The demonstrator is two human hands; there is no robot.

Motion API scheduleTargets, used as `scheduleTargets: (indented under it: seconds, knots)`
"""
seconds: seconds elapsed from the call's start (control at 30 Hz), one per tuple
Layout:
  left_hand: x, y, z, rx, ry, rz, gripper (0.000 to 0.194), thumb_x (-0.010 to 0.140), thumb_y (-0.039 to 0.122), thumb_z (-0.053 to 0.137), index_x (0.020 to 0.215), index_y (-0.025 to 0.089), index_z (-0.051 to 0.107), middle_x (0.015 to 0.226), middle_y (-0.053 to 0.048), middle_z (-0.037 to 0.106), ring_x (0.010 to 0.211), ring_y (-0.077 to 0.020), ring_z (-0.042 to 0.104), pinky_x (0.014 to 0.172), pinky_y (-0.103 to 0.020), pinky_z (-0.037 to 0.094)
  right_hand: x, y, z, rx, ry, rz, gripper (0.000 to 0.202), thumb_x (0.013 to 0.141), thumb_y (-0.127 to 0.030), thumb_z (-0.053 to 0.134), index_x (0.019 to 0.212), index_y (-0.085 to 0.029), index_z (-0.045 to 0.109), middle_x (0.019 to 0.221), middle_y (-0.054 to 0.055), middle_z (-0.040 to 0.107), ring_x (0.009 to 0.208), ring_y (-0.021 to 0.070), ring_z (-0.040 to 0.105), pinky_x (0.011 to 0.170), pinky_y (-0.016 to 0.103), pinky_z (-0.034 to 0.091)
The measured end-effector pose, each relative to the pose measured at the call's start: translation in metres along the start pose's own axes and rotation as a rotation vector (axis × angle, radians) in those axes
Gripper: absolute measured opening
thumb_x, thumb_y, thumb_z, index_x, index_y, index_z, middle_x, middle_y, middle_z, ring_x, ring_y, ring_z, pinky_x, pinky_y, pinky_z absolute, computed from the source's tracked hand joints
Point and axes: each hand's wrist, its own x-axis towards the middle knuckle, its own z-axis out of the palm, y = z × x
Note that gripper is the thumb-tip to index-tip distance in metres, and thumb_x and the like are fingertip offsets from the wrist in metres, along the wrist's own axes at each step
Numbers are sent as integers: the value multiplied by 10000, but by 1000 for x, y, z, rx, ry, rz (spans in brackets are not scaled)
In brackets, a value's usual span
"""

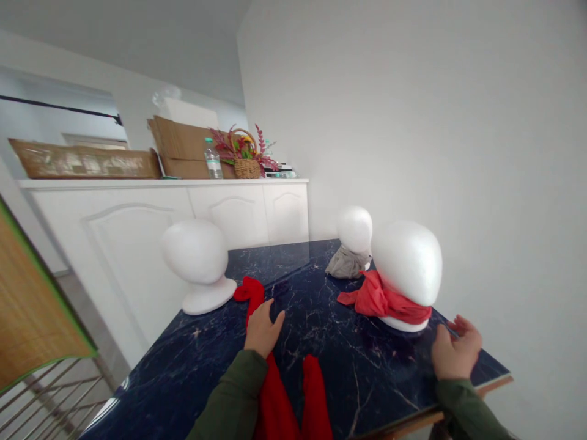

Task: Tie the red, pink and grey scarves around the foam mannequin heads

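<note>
Cloth (279,397) under left hand (265,330), bottle label (213,164) illegible

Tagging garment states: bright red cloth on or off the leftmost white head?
Off. The bright red cloth runs along the table under the left hand; the leftmost white head shows bare.

A plain white wall (435,110) fills the right side under a grey-white ceiling (137,36); a long white cabinet (238,211) with arched-panel doors stands beyond the glossy navy, white-veined marble-look worktop (183,366); at left, a yellow-brown, green-edged panel (36,305) slants above thin grey metal bars (68,386); a strip of grey floor (85,305) shows beside them; the light is soft and even.
</note>
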Motion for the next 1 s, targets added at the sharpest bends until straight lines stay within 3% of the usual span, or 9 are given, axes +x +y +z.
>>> scheduleTargets:
  seconds: [0.07, 0.13, 0.23, 0.4, 0.57, 0.7, 0.83, 0.93, 1.0]
  knots:
    - [2, -11, -2, 93, -8, -54, 485, 767, 382, 425, 1161, 100, 440, 1190, -130, 493, 1118, -236, 429, 949, -366, 303, -25, -23, -4, 22, -120, -249, 361, 682, -248, 535, 1017, -125, 479, 937, 97, 486, 741, 175, 501, 638, 326, 433]
    - [4, -20, -2, 186, -40, -136, 513, 751, 390, 444, 1180, 110, 423, 1223, -152, 458, 1139, -262, 406, 939, -390, 293, -50, -50, 3, 50, -507, -481, 253, 735, -250, 497, 974, -167, 500, 940, 83, 507, 789, 180, 506, 695, 340, 433]
    - [6, -28, 1, 282, -137, -260, 605, 732, 428, 459, 1227, 91, 372, 1266, -225, 380, 1162, -325, 368, 918, -433, 286, -81, -86, 39, 60, -1039, -656, 289, 784, -272, 448, 1060, -200, 499, 1100, 93, 495, 1049, 208, 436, 895, 387, 361]
    - [5, -33, 8, 244, -220, -215, 575, 750, 335, 462, 1241, 54, 357, 1272, -237, 368, 1202, -315, 319, 957, -423, 264, -121, -110, 117, -7, -1345, -687, 452, 782, -351, 444, 1178, -133, 453, 1211, 127, 458, 1160, 216, 359, 990, 383, 261]
    - [6, -34, 13, 96, -121, -51, 492, 690, 18, 383, 1180, 28, 432, 1236, -180, 437, 1195, -213, 353, 1009, -313, 258, -138, -103, 141, -140, -1537, -662, 542, 780, -486, 408, 1222, -173, 432, 1319, 142, 342, 1240, 286, 236, 998, 473, 167]
    - [6, -27, 16, -79, -83, 28, 493, 662, -21, 344, 1126, 60, 488, 1182, -145, 493, 1142, -188, 414, 1012, -328, 273, -132, -98, 138, -109, -1604, -653, 506, 795, -470, 386, 1196, -172, 468, 1322, 142, 339, 1245, 272, 234, 1006, 451, 164]
    - [-1, -9, 13, -330, -129, 52, 425, 691, 55, 404, 1094, 133, 516, 1122, -98, 544, 1073, -191, 475, 983, -365, 313, -131, -96, 140, -49, -1560, -600, 564, 764, -432, 445, 1253, -156, 390, 1326, 139, 332, 1247, 250, 235, 1015, 432, 164]
    - [-11, 11, 9, -595, -261, 72, 413, 676, 73, 450, 1074, 163, 517, 1089, -74, 565, 1033, -182, 505, 954, -352, 347, -131, -98, 139, 65, -1417, -569, 796, 672, -385, 552, 1329, -103, 203, 1377, 157, 205, 1272, 223, 161, 1017, 398, 189]
    - [-17, 23, 6, -781, -378, 77, 400, 647, 54, 474, 1033, 151, 517, 1058, -76, 577, 1003, -176, 525, 931, -333, 370, -129, -102, 137, 120, -1353, -615, 840, 602, -377, 607, 1311, -106, 249, 1388, 153, 167, 1282, 235, 106, 1016, 403, 180]
